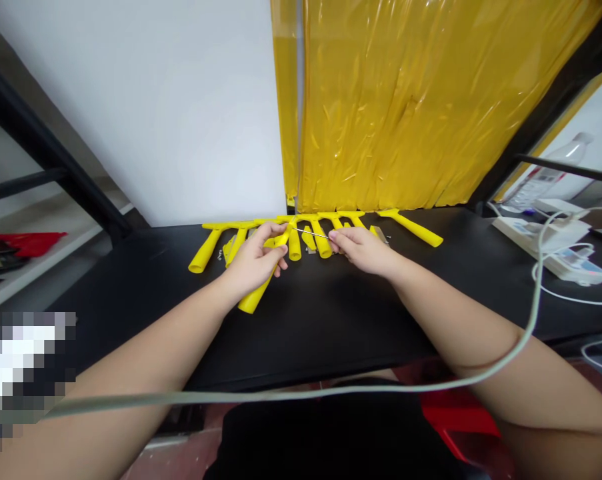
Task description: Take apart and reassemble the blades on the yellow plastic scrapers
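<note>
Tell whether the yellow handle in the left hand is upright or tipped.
Tipped: the handle slants through the left hand, wide end towards the person, far end by the rod.

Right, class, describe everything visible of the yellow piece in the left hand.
The yellow piece is smooth-looking, apparently plastic. Its tubular handle slants over the black tabletop, wider end toward the person. The left hand grips it, partly hiding it. A thin metal rod in the right hand points at its upper end; whether they touch is unclear.
</note>
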### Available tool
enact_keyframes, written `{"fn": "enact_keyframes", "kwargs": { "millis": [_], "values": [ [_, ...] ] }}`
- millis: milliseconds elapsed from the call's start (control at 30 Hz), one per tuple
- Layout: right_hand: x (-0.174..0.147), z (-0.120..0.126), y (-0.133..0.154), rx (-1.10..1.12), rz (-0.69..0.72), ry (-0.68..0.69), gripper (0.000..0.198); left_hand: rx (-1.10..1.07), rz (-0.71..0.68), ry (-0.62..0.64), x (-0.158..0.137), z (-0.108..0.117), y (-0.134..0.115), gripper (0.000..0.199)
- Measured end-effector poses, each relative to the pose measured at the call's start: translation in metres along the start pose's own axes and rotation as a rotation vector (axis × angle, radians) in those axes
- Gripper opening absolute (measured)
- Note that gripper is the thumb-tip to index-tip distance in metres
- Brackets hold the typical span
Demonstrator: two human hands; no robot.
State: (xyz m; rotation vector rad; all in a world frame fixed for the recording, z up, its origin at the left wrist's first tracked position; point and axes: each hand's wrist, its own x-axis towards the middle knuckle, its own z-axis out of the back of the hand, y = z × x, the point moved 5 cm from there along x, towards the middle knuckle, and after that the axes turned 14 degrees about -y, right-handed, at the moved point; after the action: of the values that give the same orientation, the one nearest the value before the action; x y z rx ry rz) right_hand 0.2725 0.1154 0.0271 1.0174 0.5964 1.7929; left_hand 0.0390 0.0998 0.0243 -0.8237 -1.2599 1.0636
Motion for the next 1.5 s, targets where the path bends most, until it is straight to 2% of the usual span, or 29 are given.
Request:
{"fn": "enact_keyframes", "kwargs": {
  "millis": [67, 167, 300, 367, 467, 567, 667, 733, 800, 900, 1033, 1133, 1200, 1300, 1367, 1433, 1500],
  "values": [
    [-0.002, -0.001, 0.003, 0.052, -0.009, -0.003, 0.050, -0.011, -0.030, -0.010, 0.000, 0.000, -0.003, 0.027],
    [-0.004, 0.002, 0.008, 0.053, 0.059, -0.044, 0.044, -0.029, -0.048, -0.042, 0.000, -0.002, -0.007, 0.029],
    [-0.005, 0.010, 0.015, -0.056, 0.191, -0.199, 0.030, -0.035, -0.045, -0.097, 0.003, -0.009, -0.009, 0.034],
    [-0.003, 0.013, 0.015, -0.020, 0.185, -0.280, 0.032, -0.018, -0.057, -0.105, 0.006, -0.014, -0.011, 0.034],
    [0.001, 0.012, 0.005, 0.265, -0.035, -0.269, 0.043, 0.017, -0.124, -0.093, 0.013, -0.021, -0.021, 0.031],
    [0.003, 0.006, -0.002, 0.619, -0.283, -0.109, 0.047, 0.071, -0.189, -0.060, 0.021, -0.027, -0.033, 0.035],
    [0.003, 0.009, -0.005, 0.771, -0.397, 0.000, 0.046, 0.095, -0.244, -0.020, 0.027, -0.031, -0.035, 0.042],
    [0.002, 0.009, -0.007, 0.765, -0.437, 0.046, 0.044, 0.093, -0.261, -0.005, 0.028, -0.030, -0.028, 0.046],
    [0.002, 0.007, -0.010, 0.689, -0.421, 0.044, 0.042, 0.120, -0.265, 0.019, 0.028, -0.029, -0.017, 0.047],
    [0.003, 0.008, -0.007, 0.387, -0.215, -0.111, 0.044, 0.114, -0.248, 0.030, 0.026, -0.022, -0.004, 0.038],
    [-0.002, 0.012, 0.012, 0.002, 0.104, -0.300, 0.043, -0.002, -0.163, 0.060, 0.023, -0.017, -0.005, 0.031],
    [-0.005, 0.013, 0.021, -0.144, 0.217, -0.350, 0.045, -0.081, -0.117, 0.044, 0.021, -0.016, -0.012, 0.032],
    [-0.003, 0.011, 0.017, -0.056, 0.141, -0.324, 0.051, -0.110, -0.093, 0.026, 0.021, -0.014, -0.013, 0.035],
    [0.000, 0.000, 0.004, 0.269, -0.078, -0.202, 0.056, -0.098, -0.053, 0.040, 0.021, -0.012, -0.010, 0.045],
    [0.000, -0.009, -0.002, 0.460, -0.193, -0.118, 0.055, -0.067, -0.076, 0.056, 0.021, -0.009, -0.010, 0.050],
    [0.000, -0.013, -0.004, 0.526, -0.232, -0.077, 0.054, -0.024, -0.133, 0.057, 0.019, -0.007, -0.013, 0.051],
    [0.001, -0.011, -0.002, 0.437, -0.160, -0.093, 0.053, 0.043, -0.186, 0.060, 0.017, -0.006, -0.017, 0.050]
  ]
}}
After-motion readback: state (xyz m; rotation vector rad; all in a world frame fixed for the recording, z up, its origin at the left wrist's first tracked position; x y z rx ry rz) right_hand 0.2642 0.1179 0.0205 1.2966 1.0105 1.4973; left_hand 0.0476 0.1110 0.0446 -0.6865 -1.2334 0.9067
